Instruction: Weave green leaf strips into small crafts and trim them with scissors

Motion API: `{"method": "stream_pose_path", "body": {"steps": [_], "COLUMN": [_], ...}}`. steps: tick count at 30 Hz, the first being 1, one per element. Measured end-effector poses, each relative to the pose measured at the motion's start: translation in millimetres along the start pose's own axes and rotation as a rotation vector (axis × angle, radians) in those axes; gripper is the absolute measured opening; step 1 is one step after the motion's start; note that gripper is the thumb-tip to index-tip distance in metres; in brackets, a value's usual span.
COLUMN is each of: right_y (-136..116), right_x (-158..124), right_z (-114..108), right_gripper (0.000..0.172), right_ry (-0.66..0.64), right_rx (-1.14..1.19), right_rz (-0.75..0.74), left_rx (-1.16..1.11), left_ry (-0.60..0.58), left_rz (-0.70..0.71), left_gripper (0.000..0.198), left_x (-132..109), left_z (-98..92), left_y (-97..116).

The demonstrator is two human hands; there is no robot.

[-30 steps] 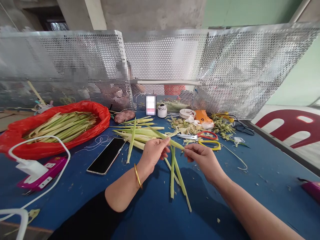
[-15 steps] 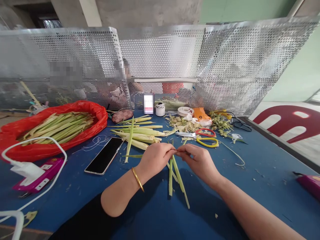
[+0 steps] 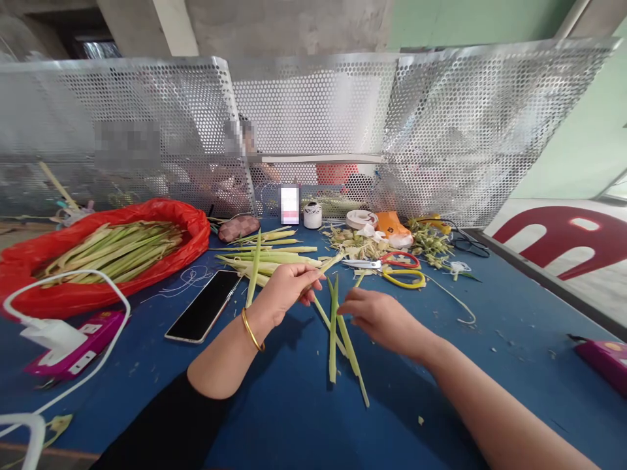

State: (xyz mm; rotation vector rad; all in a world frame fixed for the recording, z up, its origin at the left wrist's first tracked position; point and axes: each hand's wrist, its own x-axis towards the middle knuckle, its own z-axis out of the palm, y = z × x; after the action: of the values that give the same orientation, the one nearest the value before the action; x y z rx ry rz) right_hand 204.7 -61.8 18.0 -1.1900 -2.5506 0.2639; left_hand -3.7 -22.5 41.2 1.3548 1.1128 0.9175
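My left hand (image 3: 294, 287), with a gold bangle at its wrist, is held above the table with thumb and fingers pinched together. What it grips is hidden by the fingers. My right hand (image 3: 375, 316) is to its right, fingers bent and loosely apart, over the upper end of a narrow green leaf strip (image 3: 353, 362); I cannot tell whether it touches the strip. A second leaf strip (image 3: 333, 346) lies between the hands. Behind my left hand is a spread of pale green husk leaves (image 3: 274, 258). Scissors (image 3: 362, 264) with red and yellow handles lie beyond my right hand.
A red bag (image 3: 196, 238) of long leaves stands at left, near a black phone (image 3: 203, 307) and a purple power strip (image 3: 102, 333). Plant scraps (image 3: 355, 243), a tape roll (image 3: 361, 219) and a white jar (image 3: 312, 215) are at the back. Perforated metal panels (image 3: 313, 98) border the table.
My hands, together at the fingertips before, have separated. The left has moved left and slightly up; the right has lowered a little towards the leaf strips.
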Motion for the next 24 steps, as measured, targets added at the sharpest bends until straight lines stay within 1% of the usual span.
{"method": "stream_pose_path", "body": {"steps": [1,2,4,6,8,12,14,16,18,20,22,24], "right_y": [-3,-5,-9,-9,-7,-4,-2,1,3,3,0,-6], "right_x": [0,1,2,3,4,6,6,6,4,0,-4,-6], "right_z": [2,5,9,12,13,15,15,14,11,7,2,-3], "right_gripper": [0.044,0.046,0.039,0.028,0.022,0.019,0.020,0.021,0.021,0.019,0.015,0.008], "right_ry": [-0.035,-0.057,-0.069,-0.062,-0.061,-0.064,-0.025,0.090,0.288,0.520,0.734,0.899], "right_rx": [-0.043,-0.080,-0.136,-0.181,-0.226,-0.282,-0.289,-0.257,-0.178,-0.087,0.015,0.189], "right_rz": [-0.047,-0.083,-0.118,-0.135,-0.160,-0.233,-0.250,-0.250,-0.234,-0.194,-0.106,0.033], "left_rx": [-0.064,-0.116,-0.185,-0.219,-0.242,-0.286,-0.296,-0.300,-0.297,-0.286,-0.278,-0.274], "left_ry": [-0.004,-0.007,-0.009,-0.016,-0.020,0.003,0.010,0.009,0.009,0.012,0.013,0.022], "left_rz": [-0.018,-0.034,-0.058,-0.076,-0.094,-0.115,-0.114,-0.100,-0.071,-0.036,-0.006,0.030], "left_gripper": [0.018,0.019,0.019,0.019,0.018,0.015,0.015,0.017,0.020,0.022,0.023,0.022], "left_x": [0,0,-1,-2,-3,-3,-2,-2,-3,-6,-8,-11], "left_z": [1.1,2.3,4.5,6.2,7.5,9.0,9.1,9.0,9.0,9.4,10.5,12.6], "left_y": [-1,-2,-2,-1,0,-2,-3,-4,-3,-1,2,5]}}
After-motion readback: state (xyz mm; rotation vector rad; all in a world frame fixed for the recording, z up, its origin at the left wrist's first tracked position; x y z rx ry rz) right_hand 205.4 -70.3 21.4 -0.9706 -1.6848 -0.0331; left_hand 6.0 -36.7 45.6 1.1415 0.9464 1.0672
